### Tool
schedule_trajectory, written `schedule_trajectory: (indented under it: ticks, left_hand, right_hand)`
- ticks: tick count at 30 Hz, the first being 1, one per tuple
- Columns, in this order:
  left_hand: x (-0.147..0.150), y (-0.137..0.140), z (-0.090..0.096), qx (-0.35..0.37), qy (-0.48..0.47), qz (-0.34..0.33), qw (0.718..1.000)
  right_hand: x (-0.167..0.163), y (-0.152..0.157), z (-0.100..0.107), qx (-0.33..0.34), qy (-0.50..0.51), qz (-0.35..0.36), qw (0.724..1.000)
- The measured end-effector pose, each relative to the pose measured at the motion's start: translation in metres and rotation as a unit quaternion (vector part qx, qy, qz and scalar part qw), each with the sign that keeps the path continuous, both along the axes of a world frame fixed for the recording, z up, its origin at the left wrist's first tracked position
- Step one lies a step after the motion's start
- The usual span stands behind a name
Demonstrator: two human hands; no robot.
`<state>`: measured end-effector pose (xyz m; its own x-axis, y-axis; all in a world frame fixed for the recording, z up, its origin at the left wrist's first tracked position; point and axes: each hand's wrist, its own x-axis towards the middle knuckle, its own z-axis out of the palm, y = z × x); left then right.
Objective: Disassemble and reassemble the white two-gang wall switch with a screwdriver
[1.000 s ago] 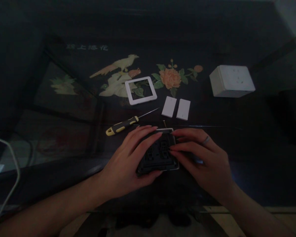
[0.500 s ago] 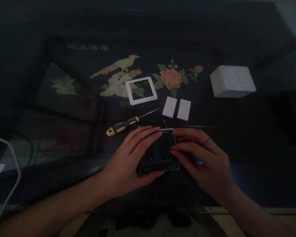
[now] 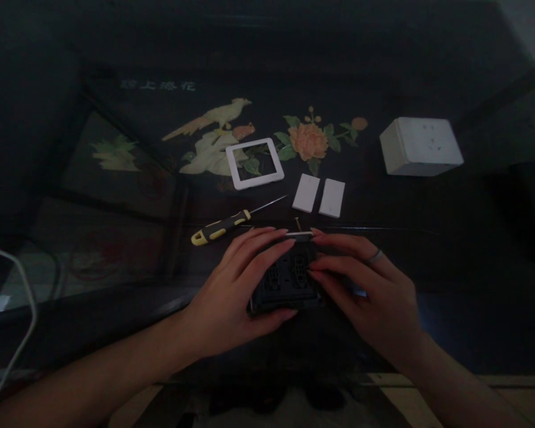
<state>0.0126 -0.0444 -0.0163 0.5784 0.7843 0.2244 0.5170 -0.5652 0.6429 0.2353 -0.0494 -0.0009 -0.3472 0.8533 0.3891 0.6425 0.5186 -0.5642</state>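
Observation:
Between both hands is a dark wall switch body (image 3: 289, 282) with two black mechanisms on its face and a white strip at its far edge. My left hand (image 3: 238, 288) is closed round its left side, fingers on the far edge and thumb on the near edge. At the right side, my right hand (image 3: 365, 276) grips the body with its fingertips; what they may pinch there is too small to tell. A screw (image 3: 298, 224) stands just beyond the far edge. A yellow and black screwdriver (image 3: 223, 227) lies beyond my left hand, its tip pointing right.
Past the switch body lie a square white frame (image 3: 233, 169) and two white rocker covers, left cover (image 3: 306, 193) and right cover (image 3: 332, 198). A white socket box (image 3: 421, 147) stands at the right. A white cable (image 3: 24, 279) runs along the left. The glossy dark table (image 3: 116, 333) carries a bird-and-flower picture.
Both hands keep nearly the same hold. The switch body has tilted slightly, and its pale right edge shows less. The loose things on the table lie as before.

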Motion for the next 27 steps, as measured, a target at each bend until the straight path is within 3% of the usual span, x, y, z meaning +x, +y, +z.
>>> schedule_trajectory:
  ticks: [27]
  left_hand:
    - [-0.0049, 0.0012, 0.0032, 0.003, 0.016, -0.001, 1.0]
  right_hand:
    - [0.0006, 0.0013, -0.0018, -0.017, 0.016, -0.007, 1.0]
